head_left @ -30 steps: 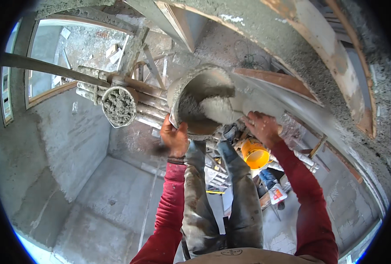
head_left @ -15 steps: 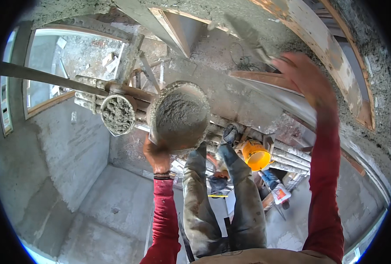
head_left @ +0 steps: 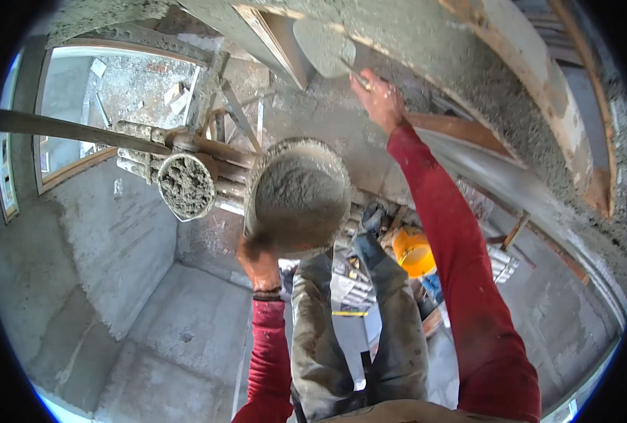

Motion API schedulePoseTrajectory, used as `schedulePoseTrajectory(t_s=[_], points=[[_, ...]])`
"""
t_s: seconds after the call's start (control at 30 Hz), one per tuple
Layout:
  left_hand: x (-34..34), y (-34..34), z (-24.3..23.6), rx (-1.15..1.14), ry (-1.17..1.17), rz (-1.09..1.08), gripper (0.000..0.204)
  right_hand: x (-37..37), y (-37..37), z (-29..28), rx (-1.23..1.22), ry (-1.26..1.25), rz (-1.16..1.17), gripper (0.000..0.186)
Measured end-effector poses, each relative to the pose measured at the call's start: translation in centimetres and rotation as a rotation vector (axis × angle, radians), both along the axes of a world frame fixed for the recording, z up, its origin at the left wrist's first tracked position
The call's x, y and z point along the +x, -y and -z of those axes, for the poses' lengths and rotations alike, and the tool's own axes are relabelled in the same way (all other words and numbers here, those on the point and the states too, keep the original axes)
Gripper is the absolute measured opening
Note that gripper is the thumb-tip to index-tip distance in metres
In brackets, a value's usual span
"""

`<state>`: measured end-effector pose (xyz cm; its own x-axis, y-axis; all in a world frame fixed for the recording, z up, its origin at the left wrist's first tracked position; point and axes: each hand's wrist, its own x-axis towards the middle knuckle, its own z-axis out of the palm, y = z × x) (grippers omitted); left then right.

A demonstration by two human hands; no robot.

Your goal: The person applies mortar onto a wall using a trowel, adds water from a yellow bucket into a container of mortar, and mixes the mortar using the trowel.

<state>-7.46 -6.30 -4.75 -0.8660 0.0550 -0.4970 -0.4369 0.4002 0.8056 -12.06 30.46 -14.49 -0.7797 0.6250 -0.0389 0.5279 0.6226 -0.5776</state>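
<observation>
My left hand [head_left: 258, 264] is closed on the near-left rim of a round, mortar-caked bucket [head_left: 343, 169]. Grey wet mortar [head_left: 303, 185] lies inside it. Further off and to the right, my right hand [head_left: 382, 100] grips the handle of a trowel [head_left: 325, 46]. The trowel's broad blade, grey with mortar, is up by the plastered beam [head_left: 412, 56]; I cannot tell whether it touches the surface. Left of the held bucket, a smaller bucket of mortar [head_left: 186, 185] rests by the poles.
A long wooden pole [head_left: 81, 132] slants in from the left. Scaffold poles [head_left: 230, 189] run beneath the buckets. A yellow bucket [head_left: 416, 255] stands right of my legs, above a partly hidden person in blue [head_left: 432, 287]. The floor [head_left: 165, 310] lies well below.
My right hand and the trowel have swung left along the beam, and the blade has moved with them. The held bucket has shifted slightly right and nearer, my left hand still on it.
</observation>
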Motion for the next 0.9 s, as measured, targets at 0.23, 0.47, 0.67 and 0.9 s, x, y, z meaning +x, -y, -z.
schedulePoseTrajectory(t_s=[0.23, 0.47, 0.67, 0.9], points=[[0.7, -2.0, 0.9, 0.186, -0.084, -0.001, 0.029, 8.6, -2.0, 0.4, 0.163, -0.090, 0.038, 0.022], [2.0, -3.2, 2.3, 0.139, -0.073, -0.023, 0.037, 17.2, -1.0, -7.1, 0.193, -0.112, 0.067, 0.011], [3.5, -8.2, -0.8, 0.374, 0.028, -0.155, 0.027, 19.4, 4.9, -17.7, 0.318, 0.536, -0.342, 0.019], [4.8, -11.1, -5.0, 0.396, 0.044, 0.023, 0.049, 19.2, 5.4, -15.0, 0.137, 0.536, -0.583, 0.022]])
